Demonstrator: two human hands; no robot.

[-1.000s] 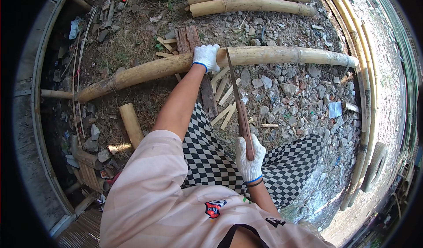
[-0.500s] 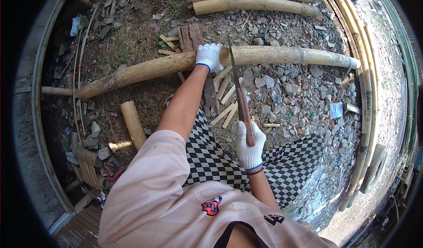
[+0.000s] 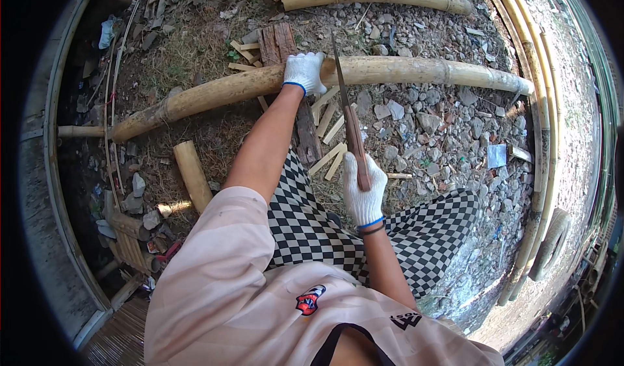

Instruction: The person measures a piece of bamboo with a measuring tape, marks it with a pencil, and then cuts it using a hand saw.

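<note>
The right hand [image 3: 367, 201], clenched round the saw [image 3: 353, 135], has pushed forward; the left hand [image 3: 303, 72] curls over the bamboo pole [image 3: 403, 70]; likely a cutting stroke.

Pole [image 3: 403, 70]: bamboo, smooth between ringed nodes, low sheen, stained in patches. Saw [image 3: 350, 114]: blade [image 3: 340, 80] of dull metal, grip [image 3: 355, 146] of wood. Gloves [image 3: 364, 197]: knitted cloth, textured, matt. Shirt [image 3: 214, 262]: thin, smooth cloth, faint sheen. Trousers [image 3: 312, 229]: matt cloth. Block [image 3: 278, 41]: rough, weathered wood. Strips [image 3: 334, 131]: raw wood or bamboo, which cannot be told. Rubble [image 3: 429, 122]: rough, matt stone. Tyre [image 3: 551, 246]: dull, apparently rubber.
</note>
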